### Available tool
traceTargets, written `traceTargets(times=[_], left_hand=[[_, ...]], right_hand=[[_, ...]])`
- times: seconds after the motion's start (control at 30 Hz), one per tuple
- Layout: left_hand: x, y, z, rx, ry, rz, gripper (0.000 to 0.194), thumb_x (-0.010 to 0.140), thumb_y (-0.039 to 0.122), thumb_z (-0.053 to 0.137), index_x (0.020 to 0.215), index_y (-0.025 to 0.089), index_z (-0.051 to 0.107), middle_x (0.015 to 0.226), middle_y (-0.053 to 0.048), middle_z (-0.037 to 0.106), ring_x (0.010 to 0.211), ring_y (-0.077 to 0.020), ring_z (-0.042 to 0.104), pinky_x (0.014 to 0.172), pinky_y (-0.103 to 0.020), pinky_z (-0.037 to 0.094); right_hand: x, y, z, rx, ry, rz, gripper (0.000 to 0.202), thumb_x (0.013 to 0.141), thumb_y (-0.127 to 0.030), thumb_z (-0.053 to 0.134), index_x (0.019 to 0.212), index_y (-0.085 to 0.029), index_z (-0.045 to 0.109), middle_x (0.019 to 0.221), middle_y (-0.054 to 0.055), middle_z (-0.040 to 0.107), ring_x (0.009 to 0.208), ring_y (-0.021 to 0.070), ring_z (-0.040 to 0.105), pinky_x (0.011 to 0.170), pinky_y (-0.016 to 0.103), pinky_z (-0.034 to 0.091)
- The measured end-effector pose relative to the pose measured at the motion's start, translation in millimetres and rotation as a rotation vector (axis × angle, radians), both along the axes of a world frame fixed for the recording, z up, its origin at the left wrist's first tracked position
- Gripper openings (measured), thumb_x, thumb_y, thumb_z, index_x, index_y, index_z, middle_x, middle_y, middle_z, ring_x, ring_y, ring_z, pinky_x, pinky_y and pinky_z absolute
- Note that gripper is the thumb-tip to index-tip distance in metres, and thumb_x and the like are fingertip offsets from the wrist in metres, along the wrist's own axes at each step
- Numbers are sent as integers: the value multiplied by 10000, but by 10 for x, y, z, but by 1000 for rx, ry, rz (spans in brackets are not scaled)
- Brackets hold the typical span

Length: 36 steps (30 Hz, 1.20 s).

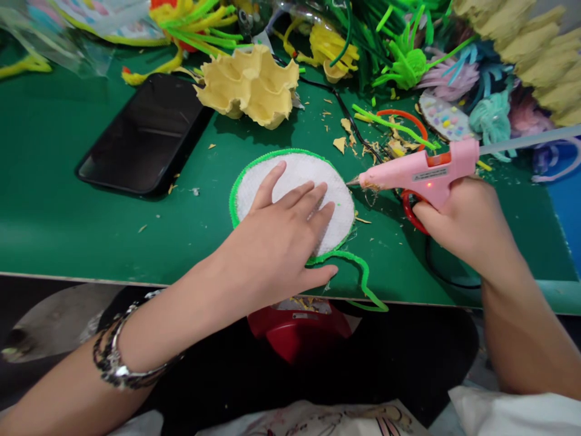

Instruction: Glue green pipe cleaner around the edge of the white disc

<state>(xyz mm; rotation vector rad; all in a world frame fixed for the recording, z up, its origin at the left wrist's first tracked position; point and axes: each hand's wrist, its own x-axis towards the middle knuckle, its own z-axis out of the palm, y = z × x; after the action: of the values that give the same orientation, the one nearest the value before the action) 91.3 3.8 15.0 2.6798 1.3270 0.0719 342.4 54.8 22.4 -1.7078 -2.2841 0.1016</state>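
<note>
My left hand (285, 233) lies with fingers spread on a white oval piece (336, 200), pressing it flat against the green table. A bright green pipe cleaner (254, 160) runs along much of the oval's edge, and its loose tail (363, 269) curls over the table's front edge. In my right hand (472, 224) is a pink hot glue gun (408, 172), gripped by its handle. Its metal nozzle is at the right edge of the oval, and a clear glue stick (531, 138) sticks out of the back. A small light glows on the gun's side.
A black phone (143, 133) lies left of a yellow egg-carton piece (249, 85). Red-handled scissors (413, 212) seem to lie beneath the glue gun. Pipe cleaner bundles (408, 66) crowd the back. A black cord (340, 103) crosses the table (190, 242) among carton scraps. Below is a red container (299, 333).
</note>
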Motion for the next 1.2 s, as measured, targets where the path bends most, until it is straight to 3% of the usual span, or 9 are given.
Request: traceTargets(times=[0.17, 0.43, 0.53, 0.77, 0.9, 1.07, 1.2], left_hand=[[-3, 2, -7, -17, 8, -1, 713, 831, 544, 577, 1351, 61, 505, 1482, -242, 409, 1354, -373, 426, 1170, -611, 99], [-7, 3, -23, 17, -5, -15, 728, 811, 562, 598, 1335, 61, 524, 1464, -255, 426, 1349, -373, 437, 1173, -601, 123], [0, 4, -5, -3, -2, -15, 726, 821, 553, 599, 1339, 50, 519, 1468, -261, 415, 1355, -381, 426, 1171, -607, 117], [-6, 4, 5, -29, -7, -5, 700, 845, 568, 548, 1337, 71, 525, 1479, -233, 414, 1370, -359, 412, 1189, -566, 114], [-19, 3, -33, 7, -34, -20, 730, 827, 577, 582, 1334, 56, 520, 1465, -245, 425, 1352, -368, 435, 1179, -567, 145], [-43, -20, -66, 46, -79, -22, 670, 831, 551, 590, 1302, 78, 542, 1448, -220, 466, 1338, -343, 459, 1181, -525, 158], [-54, -46, -136, 135, -142, -30, 692, 805, 556, 612, 1293, 70, 543, 1427, -226, 489, 1317, -341, 481, 1179, -517, 148]], right_hand=[[-18, 42, -3, 22, 7, 35, 160, 624, -201, 476, 556, -223, 333, 687, 63, 566, 706, 197, 588, 648, 310, 458], [-78, 117, -48, 61, -38, -5, 120, 665, -284, 564, 604, -210, 491, 735, 81, 594, 811, 260, 633, 700, 345, 482], [-67, 131, -54, 51, -46, 9, 48, 654, -250, 540, 656, -203, 552, 752, 85, 611, 808, 266, 637, 684, 346, 484], [-67, 206, -36, 50, -64, 75, 247, 641, -187, 492, 832, -195, 649, 876, 92, 671, 794, 257, 638, 646, 339, 474], [-78, 261, -38, 28, -71, 100, 226, 639, -180, 479, 800, -205, 635, 854, 83, 669, 758, 244, 633, 619, 329, 457], [-132, 299, -35, -13, -36, 56, 43, 666, -253, 524, 643, -219, 535, 802, 81, 641, 749, 243, 619, 614, 332, 447], [-152, 327, -23, -62, -6, 26, 136, 643, -265, 531, 571, -229, 421, 778, 78, 627, 684, 216, 590, 604, 328, 438]])
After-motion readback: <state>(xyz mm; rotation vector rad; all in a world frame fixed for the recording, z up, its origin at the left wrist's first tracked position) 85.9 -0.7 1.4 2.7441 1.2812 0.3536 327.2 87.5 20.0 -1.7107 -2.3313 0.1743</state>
